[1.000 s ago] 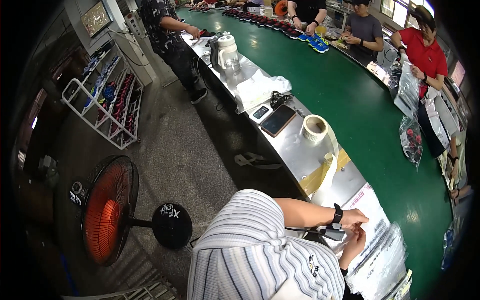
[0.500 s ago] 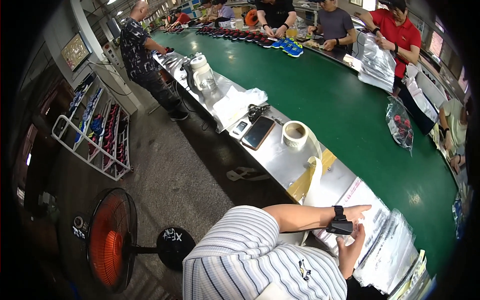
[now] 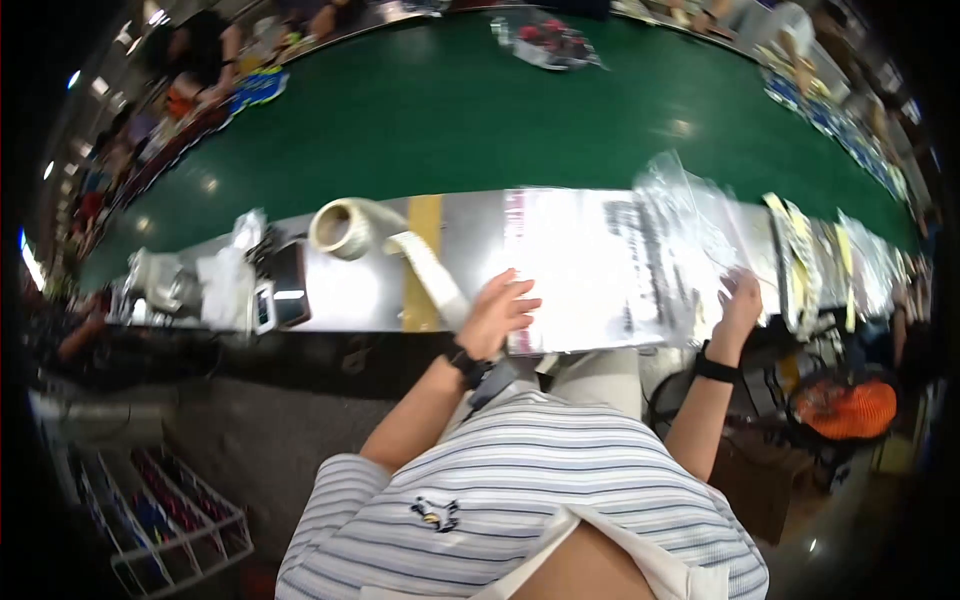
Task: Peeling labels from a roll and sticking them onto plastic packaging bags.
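A flat stack of white printed plastic bags (image 3: 580,265) lies before me on the metal ledge. Clear plastic bags (image 3: 685,245) are by its right side, their far end lifted and crinkled. My left hand (image 3: 497,315) is at the stack's left edge with its fingers spread, holding nothing. At the near right edge of the clear bags is my right hand (image 3: 740,303), its fingers bent but apart and somewhat blurred. Whether it touches the film is hard to see. Left of the stack stands a roll of pale tape or labels (image 3: 342,230), its loose strip trailing toward my left hand.
A phone (image 3: 291,283) and a small white device (image 3: 264,307) sit farther left. Beyond the ledge runs a green surface (image 3: 450,120) with a bagged red-and-dark item (image 3: 550,40). More bags (image 3: 800,265) lie at the right. An orange fan (image 3: 845,405) stands behind on the right.
My view has swung right to face the ledge squarely. My hands have moved apart, the left to the white stack's left edge, the right to the clear bags.
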Available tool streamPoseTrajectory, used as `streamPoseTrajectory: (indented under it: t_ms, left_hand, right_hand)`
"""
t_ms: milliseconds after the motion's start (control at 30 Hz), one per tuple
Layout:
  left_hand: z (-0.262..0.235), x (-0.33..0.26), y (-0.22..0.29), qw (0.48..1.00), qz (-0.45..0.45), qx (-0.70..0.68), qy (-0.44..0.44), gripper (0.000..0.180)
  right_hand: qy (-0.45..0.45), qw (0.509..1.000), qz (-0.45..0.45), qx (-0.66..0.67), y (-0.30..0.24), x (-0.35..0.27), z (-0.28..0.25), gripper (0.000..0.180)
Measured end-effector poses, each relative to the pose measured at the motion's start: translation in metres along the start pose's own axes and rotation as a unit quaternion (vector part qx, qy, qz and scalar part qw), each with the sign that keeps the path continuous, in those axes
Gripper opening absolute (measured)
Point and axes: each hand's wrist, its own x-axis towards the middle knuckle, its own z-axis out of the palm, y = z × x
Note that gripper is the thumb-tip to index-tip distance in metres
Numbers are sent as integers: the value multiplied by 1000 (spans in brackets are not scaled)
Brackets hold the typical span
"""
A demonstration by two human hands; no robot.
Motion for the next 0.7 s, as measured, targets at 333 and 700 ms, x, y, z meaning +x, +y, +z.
streamPoseTrajectory:
  t_ms: [333, 700]
  left_hand:
    - [-92, -41, 39, 847, 231, 342, 334, 30]
    - [-46, -28, 17, 968, 69, 204, 128, 21]
  right_hand:
    - [73, 891, -301, -331, -10, -61, -11, 19]
    - [-585, 808, 65, -15, 37, -204, 201, 25]
